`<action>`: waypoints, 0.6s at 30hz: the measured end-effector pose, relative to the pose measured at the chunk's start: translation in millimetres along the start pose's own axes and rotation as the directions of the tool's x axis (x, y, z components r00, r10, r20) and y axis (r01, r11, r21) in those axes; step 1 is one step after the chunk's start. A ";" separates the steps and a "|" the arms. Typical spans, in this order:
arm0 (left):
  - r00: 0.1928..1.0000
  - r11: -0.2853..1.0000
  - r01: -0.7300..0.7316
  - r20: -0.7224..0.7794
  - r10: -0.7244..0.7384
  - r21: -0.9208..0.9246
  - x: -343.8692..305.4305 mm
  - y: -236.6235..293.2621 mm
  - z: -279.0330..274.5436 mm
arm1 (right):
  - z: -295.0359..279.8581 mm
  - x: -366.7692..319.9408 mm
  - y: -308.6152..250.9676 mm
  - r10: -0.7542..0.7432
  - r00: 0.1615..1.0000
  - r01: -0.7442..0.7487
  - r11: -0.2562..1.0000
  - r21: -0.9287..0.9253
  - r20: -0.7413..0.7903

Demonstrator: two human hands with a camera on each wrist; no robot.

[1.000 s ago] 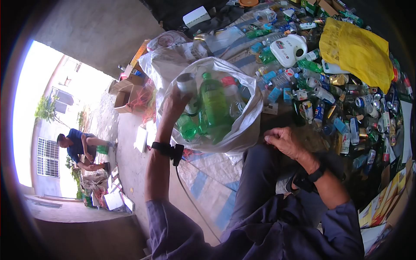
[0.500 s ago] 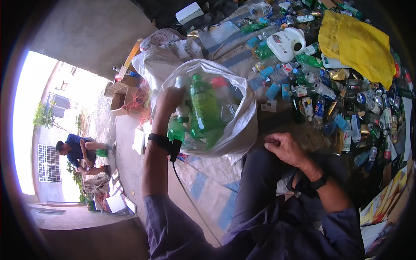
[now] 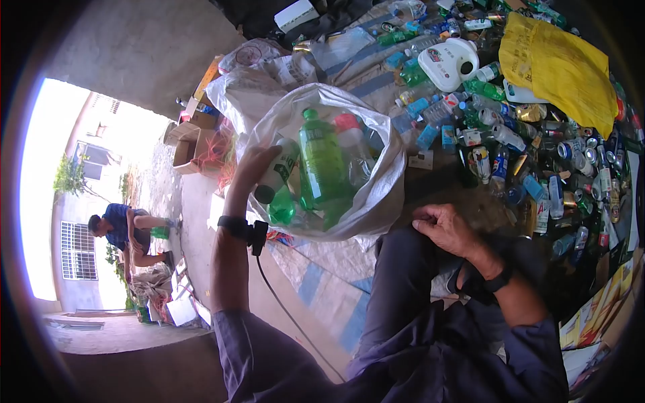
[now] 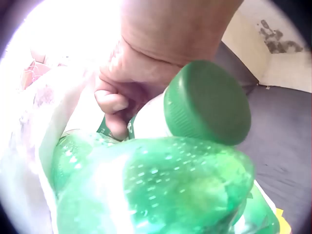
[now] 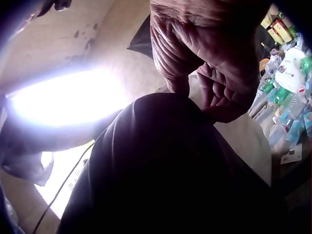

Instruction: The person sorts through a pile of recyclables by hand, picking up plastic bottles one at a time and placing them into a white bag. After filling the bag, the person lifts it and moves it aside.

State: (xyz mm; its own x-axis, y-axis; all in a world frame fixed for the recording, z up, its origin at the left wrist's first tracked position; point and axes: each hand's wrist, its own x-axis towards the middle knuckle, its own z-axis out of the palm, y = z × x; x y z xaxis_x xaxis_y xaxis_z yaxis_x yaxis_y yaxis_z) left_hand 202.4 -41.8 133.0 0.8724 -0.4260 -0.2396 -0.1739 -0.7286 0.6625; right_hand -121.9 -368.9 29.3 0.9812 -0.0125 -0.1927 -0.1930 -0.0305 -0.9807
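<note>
In the head view, my left hand grips a white bottle with a dark green label, tilted inside the mouth of a white sack. Its green cap fills the middle of the left wrist view, above a green bottle, with my curled fingers behind it. Beside that bottle in the sack stand a large green bottle and a clear one with a red cap. My right hand rests on my knee, fingers loosely curled and holding nothing; the right wrist view shows it on dark trousers.
Bottles and cans lie scattered on the right, with a white jug and a yellow bag among them. A cardboard box stands left of the sack. Further left, another person sits outside. A cable hangs from my left wrist.
The white bottle has gone from upright to tilted, its lower end swinging toward the sack's left edge. My left hand has moved left and slightly down with it. The right hand stays on the knee.
</note>
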 end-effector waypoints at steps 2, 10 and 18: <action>0.998 0.998 -0.042 -0.038 0.043 0.046 9.3 -12.8 1.0 | 3.0 1.7 2.7 -0.013 1.000 0.013 1.000 -0.016 -0.020; 0.913 0.705 -0.279 -0.047 0.404 0.652 35.8 -41.0 9.5 | 5.7 1.6 -1.2 -0.022 1.000 0.022 0.999 -0.033 -0.013; 0.892 0.774 0.189 -0.435 0.122 0.605 -12.9 15.6 12.0 | 4.8 -1.2 0.5 -0.045 0.998 0.044 0.999 -0.030 -0.034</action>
State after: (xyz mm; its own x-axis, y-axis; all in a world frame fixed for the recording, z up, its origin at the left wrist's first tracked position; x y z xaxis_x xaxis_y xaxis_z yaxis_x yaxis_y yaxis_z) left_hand 182.9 -54.2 137.9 0.9559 -0.2354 0.1755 -0.2455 -0.9687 0.0379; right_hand -123.2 -364.1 28.9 0.9881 -0.0446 -0.1469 -0.1495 -0.0613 -0.9869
